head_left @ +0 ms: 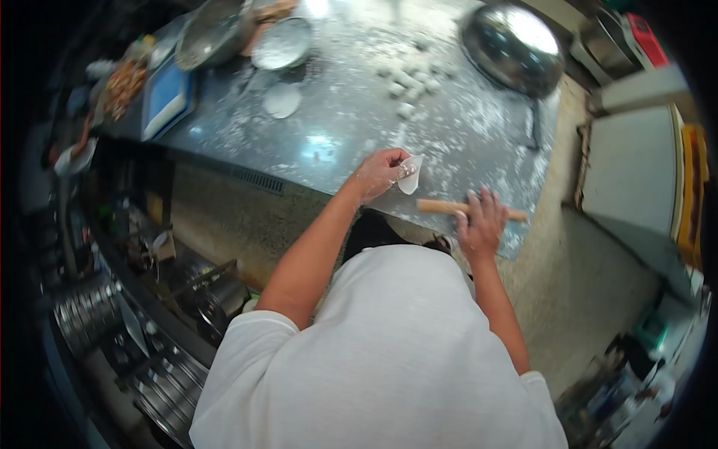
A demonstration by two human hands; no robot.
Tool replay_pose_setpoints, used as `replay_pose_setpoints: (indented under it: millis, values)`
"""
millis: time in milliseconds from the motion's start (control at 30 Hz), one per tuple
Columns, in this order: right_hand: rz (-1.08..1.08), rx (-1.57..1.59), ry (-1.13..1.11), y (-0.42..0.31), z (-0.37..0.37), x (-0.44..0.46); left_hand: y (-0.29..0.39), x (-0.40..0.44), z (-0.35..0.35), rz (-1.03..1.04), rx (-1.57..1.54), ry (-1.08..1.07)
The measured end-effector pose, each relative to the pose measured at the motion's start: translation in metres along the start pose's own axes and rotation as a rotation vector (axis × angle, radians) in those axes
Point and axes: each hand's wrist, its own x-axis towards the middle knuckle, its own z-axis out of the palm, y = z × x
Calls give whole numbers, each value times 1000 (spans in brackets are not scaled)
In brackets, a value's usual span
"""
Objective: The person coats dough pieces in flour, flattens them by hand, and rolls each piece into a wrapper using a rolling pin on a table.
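Pinched in my left hand [384, 175] is a thin white dough wrapper [410, 176], raised at the near edge of the floured metal table. My right hand [483, 224] lies over a wooden rolling pin [440, 206], thumb on the near side and fingers across the top. Both ends of the pin stick out past the hand. Beyond my hands, several small floured dough pieces [413, 84] are grouped on the table. A flat round wrapper [282, 100] lies farther left.
An upturned metal bowl [513, 49] sits at the table's far right. Toward the back left are a metal basin [215, 34], a bowl of white flour [282, 43] and a blue tray [167, 96]. Another person [75, 155] is at the far left. A white cabinet [628, 165] stands right.
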Motion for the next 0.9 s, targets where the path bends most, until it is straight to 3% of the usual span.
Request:
replay_pose_setpoints:
  millis: [33,100,133,233,433,500,600,667,733,800,900]
  values:
    - [-41,20,6,4,1,0,-11,-5,-7,8,1,45]
    - [30,-34,31,8,4,6,-21,-12,-19,112,-952,206]
    - [12,-28,35,9,7,11,-22,-13,-29,114,-1175,258]
    - [2,-35,72,11,9,17,-23,-9,-70,180,-1153,417]
    - [79,-81,94,2,18,27,-8,-6,-205,391,-900,575]
    - [104,-73,134,-2,19,28,-1,-4,-242,143,523,1159]
    - [149,-133,138,-9,25,29,19,8,-226,348,622,922]
    - [182,-147,141,-16,27,32,10,58,-207,645,762,652]
    - [206,-154,144,-22,28,33,30,95,-169,716,674,432]
    - [237,-151,171,-28,31,34,67,114,-132,503,780,414]
    - [265,-156,208,-33,38,34,66,153,-123,492,1044,391]
